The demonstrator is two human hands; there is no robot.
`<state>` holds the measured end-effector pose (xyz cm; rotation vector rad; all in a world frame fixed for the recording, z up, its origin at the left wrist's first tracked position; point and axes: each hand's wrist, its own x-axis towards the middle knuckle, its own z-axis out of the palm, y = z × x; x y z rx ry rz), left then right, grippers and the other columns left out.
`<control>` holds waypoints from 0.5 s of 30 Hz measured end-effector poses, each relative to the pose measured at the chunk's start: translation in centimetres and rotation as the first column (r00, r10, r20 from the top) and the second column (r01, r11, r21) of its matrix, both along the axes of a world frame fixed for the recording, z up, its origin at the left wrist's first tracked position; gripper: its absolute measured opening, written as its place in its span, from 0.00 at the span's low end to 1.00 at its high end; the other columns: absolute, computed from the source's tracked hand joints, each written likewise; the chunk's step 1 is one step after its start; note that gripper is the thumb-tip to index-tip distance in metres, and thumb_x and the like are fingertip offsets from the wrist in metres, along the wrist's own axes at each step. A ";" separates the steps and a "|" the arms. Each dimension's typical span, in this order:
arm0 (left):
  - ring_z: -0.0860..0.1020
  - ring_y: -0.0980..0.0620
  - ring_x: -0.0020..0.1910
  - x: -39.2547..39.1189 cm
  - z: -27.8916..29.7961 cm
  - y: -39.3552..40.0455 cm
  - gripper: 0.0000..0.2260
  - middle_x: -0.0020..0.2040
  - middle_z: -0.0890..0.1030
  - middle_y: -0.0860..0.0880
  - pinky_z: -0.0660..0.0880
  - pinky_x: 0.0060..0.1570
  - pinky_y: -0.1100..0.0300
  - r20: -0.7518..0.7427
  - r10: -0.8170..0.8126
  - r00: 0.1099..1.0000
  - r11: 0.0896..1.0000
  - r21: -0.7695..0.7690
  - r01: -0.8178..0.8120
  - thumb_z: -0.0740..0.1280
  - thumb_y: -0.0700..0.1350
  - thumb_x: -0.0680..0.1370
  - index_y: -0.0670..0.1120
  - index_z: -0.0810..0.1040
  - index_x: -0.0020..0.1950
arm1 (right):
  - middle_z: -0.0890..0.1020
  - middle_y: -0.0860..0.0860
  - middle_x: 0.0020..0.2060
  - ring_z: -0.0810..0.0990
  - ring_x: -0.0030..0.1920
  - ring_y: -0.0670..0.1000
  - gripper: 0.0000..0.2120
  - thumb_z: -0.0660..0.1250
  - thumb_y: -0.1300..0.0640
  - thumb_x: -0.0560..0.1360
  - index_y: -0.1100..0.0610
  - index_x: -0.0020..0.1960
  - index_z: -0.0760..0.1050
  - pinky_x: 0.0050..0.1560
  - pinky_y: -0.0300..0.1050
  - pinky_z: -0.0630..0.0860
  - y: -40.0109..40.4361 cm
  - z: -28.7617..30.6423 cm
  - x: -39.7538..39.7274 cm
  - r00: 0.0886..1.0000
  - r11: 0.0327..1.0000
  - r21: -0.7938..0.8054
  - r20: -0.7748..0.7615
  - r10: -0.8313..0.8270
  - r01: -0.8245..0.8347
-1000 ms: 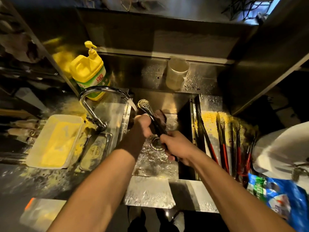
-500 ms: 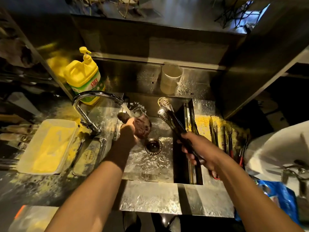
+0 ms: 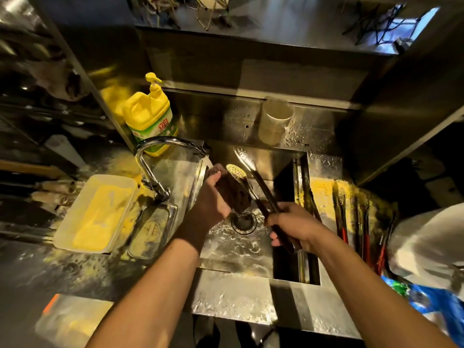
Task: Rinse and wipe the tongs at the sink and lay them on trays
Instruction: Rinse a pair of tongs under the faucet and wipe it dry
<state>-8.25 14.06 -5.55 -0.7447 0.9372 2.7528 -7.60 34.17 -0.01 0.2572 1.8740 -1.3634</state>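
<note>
Tongs of shiny steel with perforated spoon tips and dark handles (image 3: 253, 182) sit in our grip over the wet stainless sink basin (image 3: 236, 249), arms spread apart. Far left of our fingers lies a pale rectangular plastic tray with a yellow lining (image 3: 95, 214), then a small steel tray (image 3: 153, 229), the curved chrome tap (image 3: 155, 167) and, behind it, a yellow pump bottle of dish soap (image 3: 150, 119). Our left hand (image 3: 211, 204) clasps a dark brown scouring sponge (image 3: 231, 189), pressed against the nearer tong tip. Just below those fingers sits the round drain (image 3: 243, 222). Our right hand (image 3: 293, 227) is wrapped tight round the tong handles. Right of it, more red-handled tongs (image 3: 364, 222) lie on the counter, past them a white cloth (image 3: 426, 242)
</note>
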 end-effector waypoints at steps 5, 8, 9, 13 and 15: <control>0.73 0.42 0.58 -1.9 -0.7 1.0 0.22 0.55 0.75 0.38 0.69 0.69 0.42 0.265 -0.049 0.963 0.953 -0.275 0.124 0.54 0.49 0.83 0.37 0.70 0.72 | 0.75 0.52 0.26 0.71 0.24 0.49 0.06 0.65 0.63 0.73 0.60 0.50 0.76 0.24 0.42 0.69 -1.8 0.1 1.1 0.981 0.980 0.102 -0.077 0.180 -0.172; 0.76 0.43 0.57 -3.6 -1.0 0.1 0.17 0.49 0.76 0.44 0.75 0.63 0.45 0.358 -0.028 0.933 0.871 -0.449 0.198 0.56 0.44 0.83 0.41 0.74 0.68 | 0.75 0.52 0.26 0.71 0.22 0.48 0.08 0.64 0.63 0.74 0.61 0.53 0.75 0.23 0.42 0.69 -1.6 0.3 1.8 0.980 0.979 0.099 -0.074 0.186 -0.179; 0.79 0.42 0.56 -4.1 -1.0 0.3 0.15 0.50 0.78 0.44 0.77 0.60 0.45 0.355 -0.011 0.935 0.891 -0.421 0.171 0.55 0.41 0.83 0.41 0.76 0.66 | 0.74 0.53 0.25 0.70 0.20 0.48 0.07 0.64 0.63 0.74 0.62 0.52 0.74 0.23 0.42 0.68 -1.6 0.4 1.7 0.981 0.980 0.108 -0.090 0.175 -0.165; 0.81 0.38 0.57 -4.9 -0.9 0.9 0.17 0.66 0.77 0.35 0.79 0.54 0.44 0.360 -0.035 0.932 0.919 -0.354 0.172 0.56 0.37 0.81 0.37 0.74 0.69 | 0.74 0.53 0.27 0.70 0.19 0.47 0.04 0.65 0.62 0.75 0.61 0.49 0.75 0.22 0.42 0.67 -2.9 0.7 1.2 0.977 0.984 0.139 -0.167 0.134 -0.111; 0.79 0.37 0.62 -5.4 -1.5 0.7 0.11 0.69 0.76 0.36 0.78 0.55 0.45 0.397 -0.032 0.917 0.866 -0.447 0.223 0.57 0.37 0.81 0.43 0.78 0.57 | 0.75 0.53 0.28 0.71 0.20 0.47 0.07 0.64 0.62 0.75 0.62 0.53 0.75 0.23 0.43 0.68 -3.0 0.6 1.4 0.981 0.984 0.138 -0.144 0.133 -0.113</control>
